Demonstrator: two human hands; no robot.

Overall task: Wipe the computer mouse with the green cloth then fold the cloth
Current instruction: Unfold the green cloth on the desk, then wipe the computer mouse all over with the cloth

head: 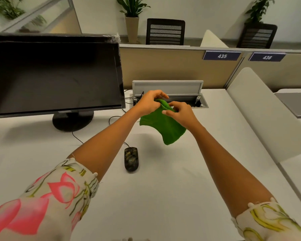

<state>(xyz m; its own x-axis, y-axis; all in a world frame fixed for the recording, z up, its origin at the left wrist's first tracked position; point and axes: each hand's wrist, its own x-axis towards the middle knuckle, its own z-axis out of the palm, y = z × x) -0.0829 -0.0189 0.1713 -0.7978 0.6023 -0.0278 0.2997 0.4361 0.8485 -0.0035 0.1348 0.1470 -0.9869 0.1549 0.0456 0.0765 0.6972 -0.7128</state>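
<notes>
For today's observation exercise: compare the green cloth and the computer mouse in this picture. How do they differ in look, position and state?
1. The green cloth is bright, soft and crumpled; the computer mouse is dark, mottled and rigid.
2. The cloth hangs in the air, its top edge pinched by the left hand and right hand; the mouse lies untouched on the white desk.
3. The mouse trails a cable; the cloth has none.

Both are over the same desk.

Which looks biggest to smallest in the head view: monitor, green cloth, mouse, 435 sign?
1. Monitor
2. Green cloth, bunched in both hands
3. Mouse and 435 sign: look alike, and the sign sits farther back, so no ranking.
</notes>
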